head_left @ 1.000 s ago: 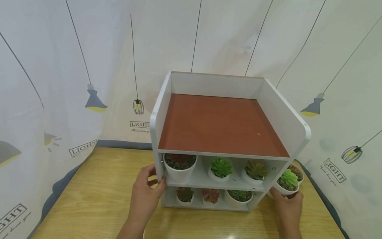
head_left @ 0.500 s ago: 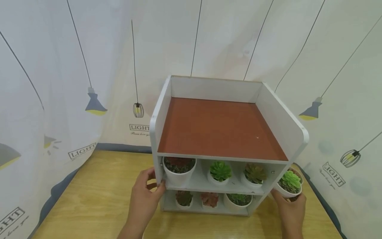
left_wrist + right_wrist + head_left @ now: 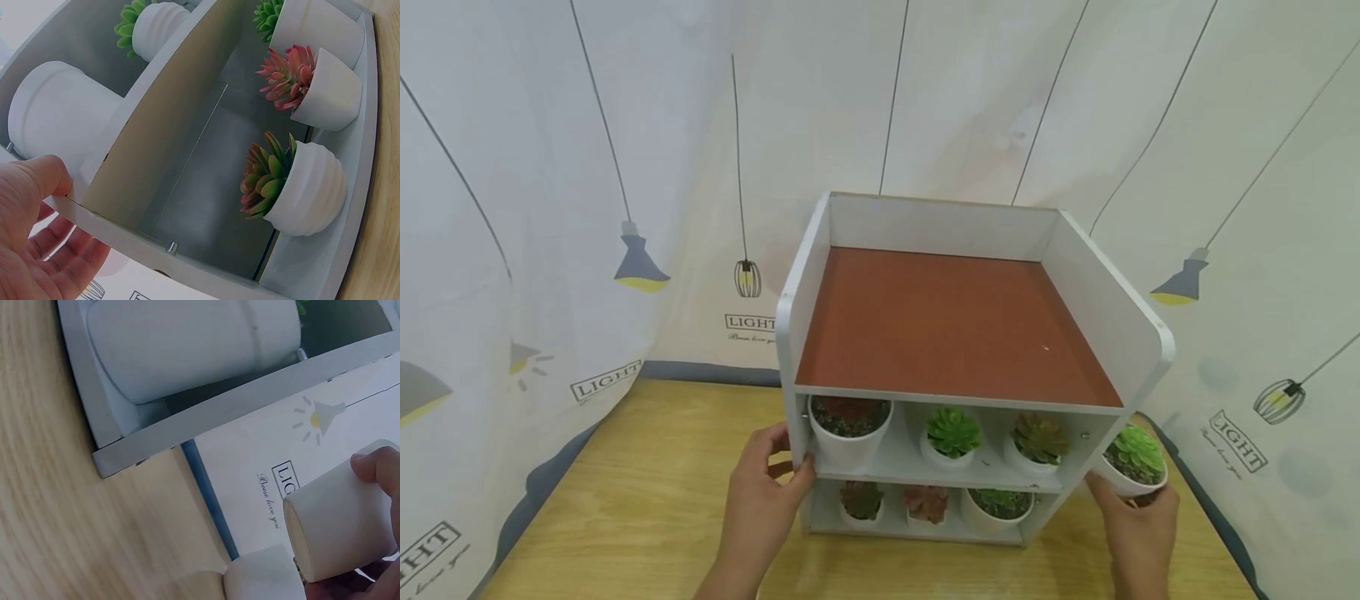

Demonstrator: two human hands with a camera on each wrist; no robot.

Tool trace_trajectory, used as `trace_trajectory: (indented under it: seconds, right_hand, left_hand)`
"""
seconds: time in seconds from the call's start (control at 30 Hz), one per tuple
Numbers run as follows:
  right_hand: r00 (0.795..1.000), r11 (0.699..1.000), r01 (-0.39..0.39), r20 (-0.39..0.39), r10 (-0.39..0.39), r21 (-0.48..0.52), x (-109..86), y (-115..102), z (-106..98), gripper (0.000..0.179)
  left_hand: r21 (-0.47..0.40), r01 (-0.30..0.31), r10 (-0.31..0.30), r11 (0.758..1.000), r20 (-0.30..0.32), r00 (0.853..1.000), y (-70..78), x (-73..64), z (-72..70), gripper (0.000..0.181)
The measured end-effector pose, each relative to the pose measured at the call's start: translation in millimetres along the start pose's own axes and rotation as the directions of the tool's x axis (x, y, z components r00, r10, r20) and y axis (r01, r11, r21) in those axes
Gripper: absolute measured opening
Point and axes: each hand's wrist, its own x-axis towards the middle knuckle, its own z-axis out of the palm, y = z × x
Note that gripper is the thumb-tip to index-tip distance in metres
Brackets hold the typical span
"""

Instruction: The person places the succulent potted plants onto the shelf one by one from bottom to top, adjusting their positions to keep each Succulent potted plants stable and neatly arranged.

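My right hand (image 3: pixel 1138 533) grips a white pot with a green succulent (image 3: pixel 1135 458), just right of the white two-tier shelf unit (image 3: pixel 1131 317). In the right wrist view that pot (image 3: pixel 344 515) is tilted, its base showing above a second white pot (image 3: pixel 265 575). My left hand (image 3: pixel 767 492) holds the edge of the unit's left side panel, thumb in front and fingers round the outer side. A large white pot (image 3: pixel 62 119) sits close to the left thumb (image 3: pixel 47 175) on the upper tier.
On the upper tier stand a bright green succulent (image 3: pixel 953 432) and a brownish one (image 3: pixel 1040 437). Below are a dark red-green succulent (image 3: pixel 269 178), a red one (image 3: pixel 290 78) and a larger green pot (image 3: pixel 997 508). Wooden table (image 3: pixel 662 467) underneath; printed curtain (image 3: pixel 970 100) behind.
My right hand has shifted slightly right with the green succulent pot, which now covers the pot seen behind it earlier. The left hand keeps its hold on the panel. The head view has tilted slightly.
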Motion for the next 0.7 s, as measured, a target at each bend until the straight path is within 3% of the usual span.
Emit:
trace_trajectory:
  seconds: [0.37,0.7]
  right_hand:
    - [0.999,0.999,0.026,-0.022,-0.025,0.039,-15.3,-23.1,-4.2,0.09]
    - [0.998,0.999,-0.036,-0.048,0.037,0.023,-22.9,-37.6,-8.0,0.099]
  left_hand:
    - [-0.01,-0.001,0.001,1.0,-0.005,1.0,-2.0,0.7,0.5,0.043]
    - [0.0,0.007,-0.007,1.0,0.007,1.0,-1.6,0.8,-0.4,0.043]
